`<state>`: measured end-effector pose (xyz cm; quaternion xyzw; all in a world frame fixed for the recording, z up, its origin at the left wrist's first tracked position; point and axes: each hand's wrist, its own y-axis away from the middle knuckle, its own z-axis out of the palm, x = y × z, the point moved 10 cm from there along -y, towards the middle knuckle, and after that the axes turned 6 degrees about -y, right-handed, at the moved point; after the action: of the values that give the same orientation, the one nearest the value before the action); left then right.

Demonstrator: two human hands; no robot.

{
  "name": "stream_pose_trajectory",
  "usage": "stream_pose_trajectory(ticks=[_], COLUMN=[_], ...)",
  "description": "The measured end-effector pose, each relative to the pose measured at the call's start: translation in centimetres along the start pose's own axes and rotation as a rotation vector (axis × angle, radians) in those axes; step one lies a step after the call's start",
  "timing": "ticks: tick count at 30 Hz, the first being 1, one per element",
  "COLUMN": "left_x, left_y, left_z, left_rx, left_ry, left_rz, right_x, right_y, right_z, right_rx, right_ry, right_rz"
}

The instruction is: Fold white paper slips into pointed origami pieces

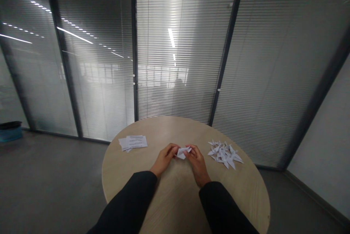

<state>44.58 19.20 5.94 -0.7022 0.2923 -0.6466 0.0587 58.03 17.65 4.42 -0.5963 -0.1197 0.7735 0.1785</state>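
Observation:
A small piece of folded white paper (pixel 182 153) is held between my two hands above the middle of the round table. My left hand (pixel 167 156) pinches its left end, thumb on the near side. On the other end, my right hand (pixel 196 161) grips with thumb and fingers. Some fingertips are hidden behind the paper. To the right of my right hand lies a pile of folded paper cranes (pixel 224 153) with pointed tips. Left of my left hand, a loose stack of white paper sheets (pixel 133 142) shows printed lines.
The round wooden table (pixel 175 126) has its far edge close to a glass partition with blinds (pixel 177 51). A blue bin with a dark rim (pixel 11 133) stands on the grey floor at far left. A white wall (pixel 325 146) rises on the right.

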Motion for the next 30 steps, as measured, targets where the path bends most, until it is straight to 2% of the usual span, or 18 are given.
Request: stream_pose_trajectory(ticks=[5,12,24,30], left_x=[-0.6,0.2,-3.5,-3.2], left_y=[-0.1,0.2,-0.6,-0.5], left_z=[-0.2,-0.4,-1.4,-1.0], left_rx=[0.008,0.024,0.087,0.045], left_ry=[-0.015,-0.151,0.042,0.150], left_rz=[0.012,0.042,-0.169,-0.153], right_x=[0.2,0.1,0.0,0.1], right_y=[0.0,0.0,-0.1,0.0], right_z=[0.4,0.6,1.1,1.2], right_rx=[-0.025,-0.031,-0.066,-0.064], right_ry=[0.003,0.008,0.080,0.071], right_rz=[0.018,0.021,-0.002,-0.021])
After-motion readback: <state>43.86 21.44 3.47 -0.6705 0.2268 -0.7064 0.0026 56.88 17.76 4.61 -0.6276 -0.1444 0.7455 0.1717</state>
